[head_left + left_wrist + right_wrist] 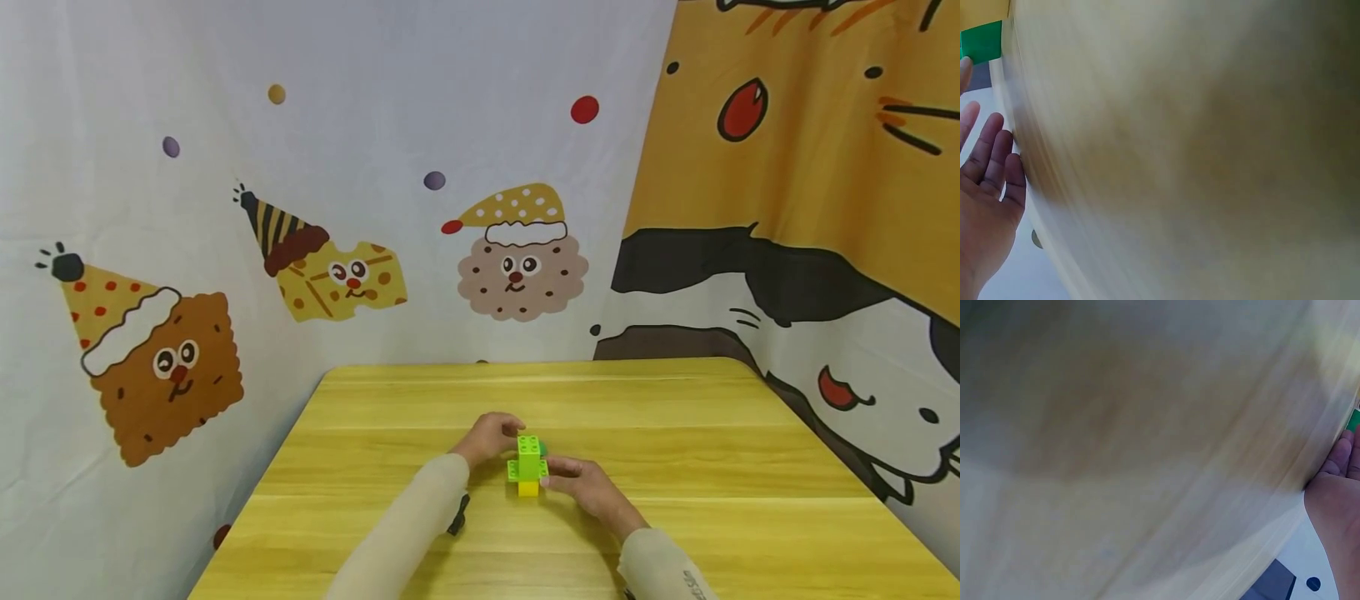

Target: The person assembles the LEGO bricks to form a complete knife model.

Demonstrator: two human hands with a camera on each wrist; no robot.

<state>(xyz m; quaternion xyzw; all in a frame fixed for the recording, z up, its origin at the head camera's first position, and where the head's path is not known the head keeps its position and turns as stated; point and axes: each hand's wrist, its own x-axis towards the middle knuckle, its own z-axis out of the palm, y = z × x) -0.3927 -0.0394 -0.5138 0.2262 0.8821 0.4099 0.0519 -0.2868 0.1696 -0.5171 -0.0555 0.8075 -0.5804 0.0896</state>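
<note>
A small toy-brick figure [528, 467] stands upright on the table, lime green above and across its arms, with a yellow brick [528, 489] at its base. Behind its right side shows a darker green piece [543, 449]. My right hand [592, 487] holds the end of the right arm between thumb and forefinger. On the other side, my left hand [489, 438] curves loosely round behind the figure. In the left wrist view a fingertip meets the lower edge of a green brick [982, 44], the other fingers relaxed. Fingertips of the right hand reach green [1354, 420] in the right wrist view.
The wood-grain table [360, 450] spreads around the figure on all sides. Behind and beside it hangs a white curtain [360, 100] with cartoon prints. A dark wrist strap [458, 515] hangs beneath the left sleeve.
</note>
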